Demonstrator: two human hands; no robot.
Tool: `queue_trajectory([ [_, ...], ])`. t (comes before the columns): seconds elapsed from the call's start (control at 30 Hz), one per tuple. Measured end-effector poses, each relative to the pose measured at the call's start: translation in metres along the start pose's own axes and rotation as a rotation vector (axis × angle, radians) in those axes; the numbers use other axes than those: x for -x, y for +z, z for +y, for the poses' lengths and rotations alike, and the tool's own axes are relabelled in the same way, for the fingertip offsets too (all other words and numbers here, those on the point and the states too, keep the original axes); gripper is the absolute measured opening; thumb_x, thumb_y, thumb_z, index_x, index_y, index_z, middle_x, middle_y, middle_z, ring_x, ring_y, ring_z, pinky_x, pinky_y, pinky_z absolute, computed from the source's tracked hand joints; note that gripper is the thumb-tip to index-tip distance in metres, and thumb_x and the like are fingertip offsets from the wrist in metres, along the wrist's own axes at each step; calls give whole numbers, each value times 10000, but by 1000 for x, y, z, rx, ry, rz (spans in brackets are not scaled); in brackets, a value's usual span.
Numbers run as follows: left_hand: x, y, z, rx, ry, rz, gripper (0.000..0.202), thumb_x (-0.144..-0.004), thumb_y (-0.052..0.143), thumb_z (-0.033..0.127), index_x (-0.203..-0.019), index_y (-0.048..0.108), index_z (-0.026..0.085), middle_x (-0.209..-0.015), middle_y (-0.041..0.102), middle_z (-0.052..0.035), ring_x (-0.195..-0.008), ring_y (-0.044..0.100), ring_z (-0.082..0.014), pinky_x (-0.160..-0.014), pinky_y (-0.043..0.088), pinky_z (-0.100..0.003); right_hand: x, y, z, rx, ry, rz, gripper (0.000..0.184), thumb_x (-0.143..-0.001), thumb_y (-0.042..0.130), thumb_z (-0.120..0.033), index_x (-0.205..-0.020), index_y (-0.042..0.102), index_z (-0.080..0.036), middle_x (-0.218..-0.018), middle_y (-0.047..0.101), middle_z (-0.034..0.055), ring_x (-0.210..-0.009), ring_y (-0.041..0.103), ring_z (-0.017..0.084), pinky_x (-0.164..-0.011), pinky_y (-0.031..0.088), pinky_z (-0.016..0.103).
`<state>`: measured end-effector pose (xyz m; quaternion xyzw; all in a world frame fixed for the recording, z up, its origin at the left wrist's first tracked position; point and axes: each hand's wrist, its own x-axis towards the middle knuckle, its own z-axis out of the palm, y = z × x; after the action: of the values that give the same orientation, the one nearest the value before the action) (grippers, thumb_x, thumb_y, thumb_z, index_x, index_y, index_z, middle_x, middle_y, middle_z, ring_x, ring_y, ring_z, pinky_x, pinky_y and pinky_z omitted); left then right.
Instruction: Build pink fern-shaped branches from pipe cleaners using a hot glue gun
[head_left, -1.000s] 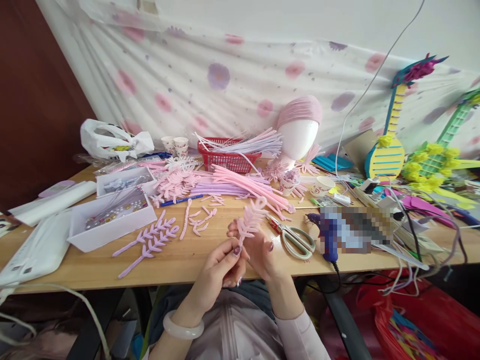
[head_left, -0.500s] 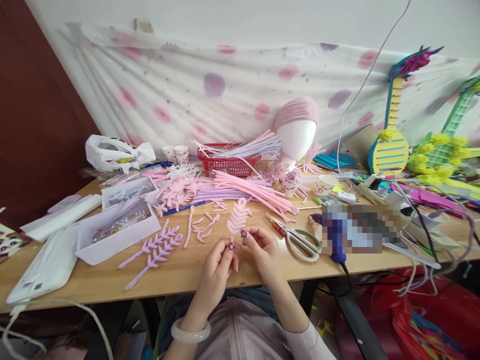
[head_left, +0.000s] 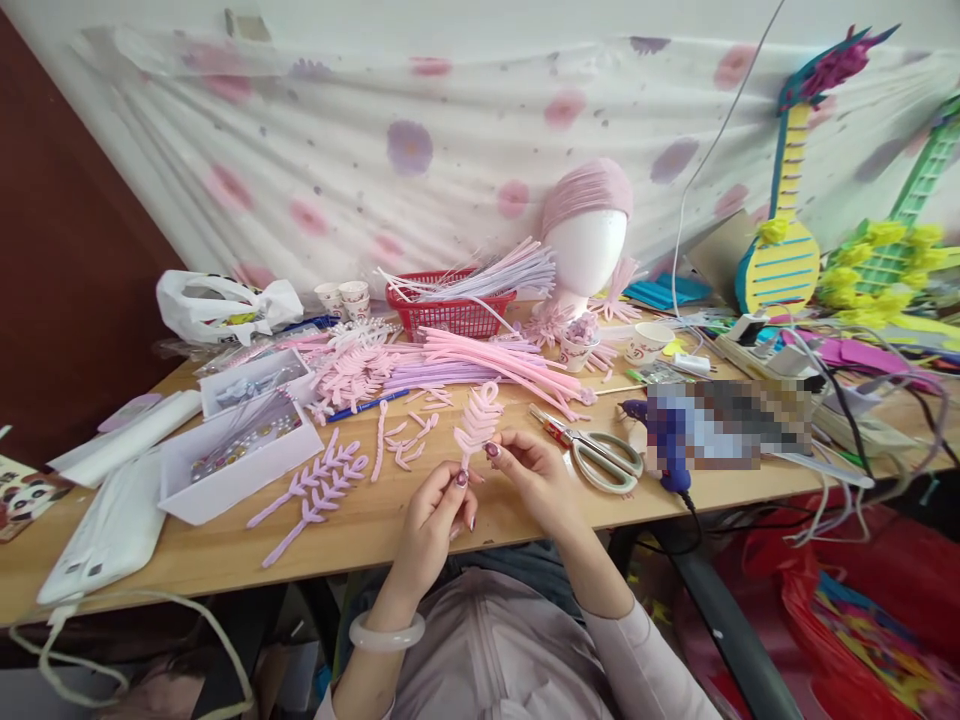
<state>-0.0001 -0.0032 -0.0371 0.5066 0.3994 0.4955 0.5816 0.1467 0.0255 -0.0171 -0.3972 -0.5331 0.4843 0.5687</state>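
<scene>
Just beside bare tabletop (head_left: 375, 518), the left hand (head_left: 429, 512) pinches a pink sprig (head_left: 477, 424).

Top (head_left: 442, 665) is pale greyish-pink, vertical seam (head_left: 486, 655) down the front; right sleeve (head_left: 641, 650) matches. Smooth white bangle (head_left: 387, 642), left side. Dark, shiny nail polish (head_left: 461, 479) on left hand (head_left: 431, 515) and right hand (head_left: 541, 478).
</scene>
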Motion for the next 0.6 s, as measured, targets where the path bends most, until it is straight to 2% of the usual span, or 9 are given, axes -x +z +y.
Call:
queue_trajectory([
  [0.17, 0, 0, 1, 24, -6, -9, 306, -883, 493, 464, -869, 555, 165, -504, 430, 68, -427, 281, -67, -437, 194, -205, -1, -6, -1, 32, -28, -51, 233, -755, 717, -410, -789, 661, -186, -737, 620, 5, -686, 545, 149, -675, 440, 275],
  [0.37, 1, 2, 4, 31, -18, 9, 326, -854, 519, 490, -849, 560, 167, -490, 426, 70, -421, 274, -67, -434, 182, -206, -1, -4, -1, 34, -27, -28, 222, -751, 727, -393, -788, 665, -183, -760, 640, 9, -696, 563, 148, -683, 450, 273],
  [0.5, 1, 2, 3, 45, -4, 22, 318, -865, 507, 482, -863, 546, 166, -497, 433, 72, -420, 274, -67, -433, 181, -206, 2, -2, -2, -33, 31, -12, 230, -733, 744, -383, -837, 674, -190, -806, 675, 11, -739, 605, 148, -725, 475, 274],
  [0.6, 0, 2, 2, 28, 12, 18, 292, -897, 469, 460, -875, 524, 174, -524, 462, 66, -423, 287, -68, -431, 191, -207, 6, 3, 0, -101, 91, -68, 276, -707, 762, -387, -886, 686, -192, -840, 701, 23, -776, 642, 163, -752, 496, 288],
])
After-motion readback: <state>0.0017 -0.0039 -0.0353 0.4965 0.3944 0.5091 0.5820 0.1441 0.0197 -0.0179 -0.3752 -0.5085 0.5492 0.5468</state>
